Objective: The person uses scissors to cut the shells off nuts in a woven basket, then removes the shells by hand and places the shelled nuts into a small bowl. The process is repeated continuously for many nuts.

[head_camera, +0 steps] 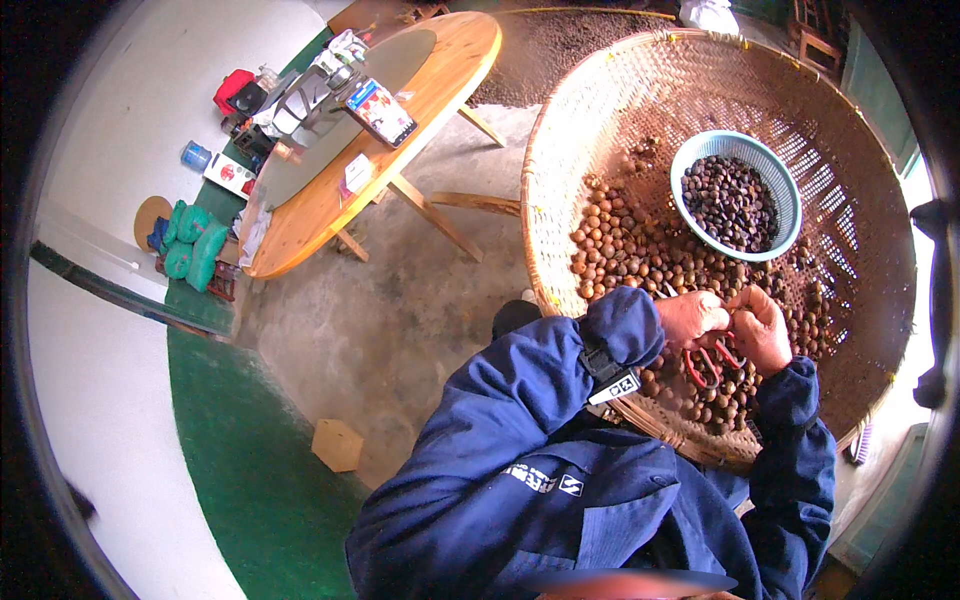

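My left hand (pixel 691 316) and my right hand (pixel 762 330) meet at the fingertips above a large woven bamboo basket (pixel 570 135). Their fingers are bent; whatever lies between the fingertips is too small or hidden to make out. Red-handled scissors (pixel 703 369) sit beneath the hands, with a blade showing past my left hand. I cannot tell whether the scissors are held or lie loose. Many round brown nuts or dried fruits (pixel 600 255) surround the hands. Farther back in the basket, a light blue plastic colander (pixel 789 225) holds smaller dark seeds (pixel 727 199).
An oval wooden table (pixel 450 82) stands to the left, bearing a phone (pixel 381 112) and a small white box (pixel 358 172). Green bundles (pixel 196 244) are piled by the wall. A wooden hexagonal piece (pixel 337 445) is on the concrete floor (pixel 375 315). Dark grains (pixel 555 52) cover floor behind the basket.
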The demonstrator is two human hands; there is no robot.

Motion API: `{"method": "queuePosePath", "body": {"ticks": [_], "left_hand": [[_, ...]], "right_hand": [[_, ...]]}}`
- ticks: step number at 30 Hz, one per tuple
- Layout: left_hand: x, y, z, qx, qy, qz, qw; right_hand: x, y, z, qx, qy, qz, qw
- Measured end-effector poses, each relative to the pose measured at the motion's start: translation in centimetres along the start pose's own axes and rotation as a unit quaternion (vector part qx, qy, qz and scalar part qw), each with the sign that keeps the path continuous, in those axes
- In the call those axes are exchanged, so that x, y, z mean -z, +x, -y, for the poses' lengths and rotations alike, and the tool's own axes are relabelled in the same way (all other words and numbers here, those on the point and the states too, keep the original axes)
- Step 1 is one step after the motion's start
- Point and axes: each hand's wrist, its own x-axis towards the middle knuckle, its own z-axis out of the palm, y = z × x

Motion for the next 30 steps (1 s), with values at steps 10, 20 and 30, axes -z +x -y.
{"method": "queuePosePath", "body": {"ticks": [10,20,30], "left_hand": [[0.0,0.3,0.2,0.204,-0.274,-0.020,0.940],[-0.4,0.4,-0.4,0.150,-0.337,-0.048,0.928],[0.1,0.6,0.6,0.175,-0.274,-0.076,0.943]], "right_hand": [[-1.0,-0.5,-0.4,0.055,-0.077,-0.010,0.995],[-1.9,-1.0,0.0,0.168,-0.256,-0.084,0.948],[-1.7,-0.6,0.2,0.215,-0.186,-0.076,0.956]]}}
